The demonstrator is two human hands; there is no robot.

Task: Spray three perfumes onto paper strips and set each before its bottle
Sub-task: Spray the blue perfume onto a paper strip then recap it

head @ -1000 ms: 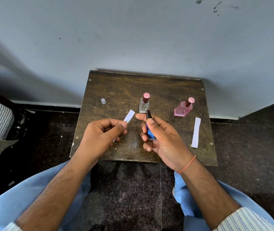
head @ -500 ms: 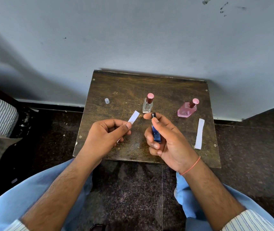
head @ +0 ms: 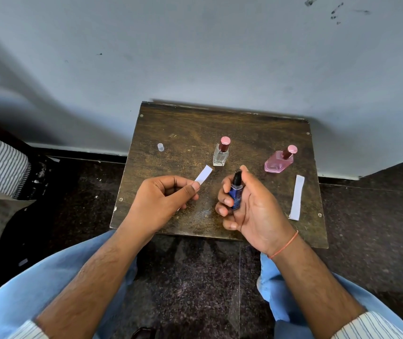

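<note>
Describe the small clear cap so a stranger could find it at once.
Start at the brown wooden table against the wall. On its far left part, left of the clear bottle, stands the clear cap: alone, tiny, colourless, unlike the pink-topped bottles.

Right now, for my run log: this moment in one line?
left hand pinches strip | right hand grips blue bottle

Blue bottle [head: 235,195] in right hand [head: 252,206], strip [head: 203,174] in left hand [head: 161,199]

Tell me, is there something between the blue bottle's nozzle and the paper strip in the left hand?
Nothing visible. The right hand holds the blue perfume bottle; the left hand pinches the paper strip beside it, with only open air above the wooden table between them.
</note>
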